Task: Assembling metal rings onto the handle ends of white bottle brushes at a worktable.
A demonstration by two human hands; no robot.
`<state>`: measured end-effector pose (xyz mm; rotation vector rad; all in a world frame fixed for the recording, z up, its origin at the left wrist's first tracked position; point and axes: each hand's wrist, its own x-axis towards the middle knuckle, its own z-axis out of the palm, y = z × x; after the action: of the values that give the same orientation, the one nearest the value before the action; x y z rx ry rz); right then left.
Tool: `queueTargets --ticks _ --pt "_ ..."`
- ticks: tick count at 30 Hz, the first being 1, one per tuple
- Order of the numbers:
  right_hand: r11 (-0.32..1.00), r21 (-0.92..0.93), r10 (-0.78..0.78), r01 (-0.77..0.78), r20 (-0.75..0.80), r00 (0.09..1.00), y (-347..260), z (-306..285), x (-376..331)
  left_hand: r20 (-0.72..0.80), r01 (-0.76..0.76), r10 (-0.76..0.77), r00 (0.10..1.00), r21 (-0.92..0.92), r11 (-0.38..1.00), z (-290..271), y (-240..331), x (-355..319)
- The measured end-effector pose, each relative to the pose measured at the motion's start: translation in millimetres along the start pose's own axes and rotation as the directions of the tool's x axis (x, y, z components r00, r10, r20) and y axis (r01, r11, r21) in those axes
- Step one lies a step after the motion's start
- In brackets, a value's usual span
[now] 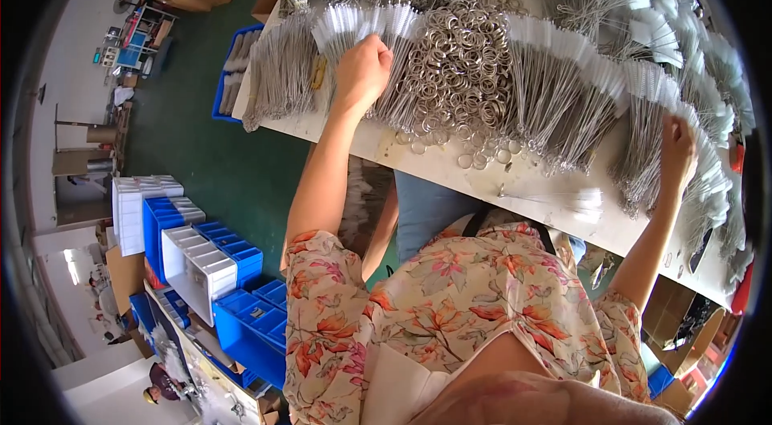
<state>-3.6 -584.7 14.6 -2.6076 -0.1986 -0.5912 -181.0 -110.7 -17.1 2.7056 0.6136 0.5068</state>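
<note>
Bundles of thin wire brushes with white bristle heads cover the table. My left hand (364, 75) is closed over one bundle of wire brushes (396, 20) at the left; whatever its fingers grip is hidden. Just right of it lies a heap of metal split rings (465, 63). On the far right, my right hand (679, 150) has its fingers curled beside another bundle of wire brushes (643, 135); what they hold, if anything, is not visible. A few loose brushes (585, 203) lie near the front edge, between the hands and close to my body.
The white table (374, 143) runs across in front of me, with several loose rings (481, 160) near its edge. A blue crate (219, 99) stands against its left end. Stacked blue and white bins (193, 264) are on the left. Other people (165, 385) sit farther off.
</note>
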Motion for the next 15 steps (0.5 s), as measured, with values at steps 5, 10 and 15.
queueTargets --ticks 5,10,15 --pt "0.997 -0.080 0.036 -0.023 0.173 0.984 27.7 14.5 -14.6 0.163 0.204 -0.153 0.975 -0.368 0.907 2.1 -3.4 13.0" --pt "0.922 0.334 0.145 -0.197 0.175 0.974 48.8 18.4 -5.2 0.146 0.271 -0.234 0.961 -0.650 0.709 -7.4 1.7 24.2" --pt "0.781 0.473 0.364 -0.408 0.185 0.913 51.2 3.9 1.4 0.285 0.258 -0.132 0.949 -0.469 0.845 -2.8 1.7 28.5"
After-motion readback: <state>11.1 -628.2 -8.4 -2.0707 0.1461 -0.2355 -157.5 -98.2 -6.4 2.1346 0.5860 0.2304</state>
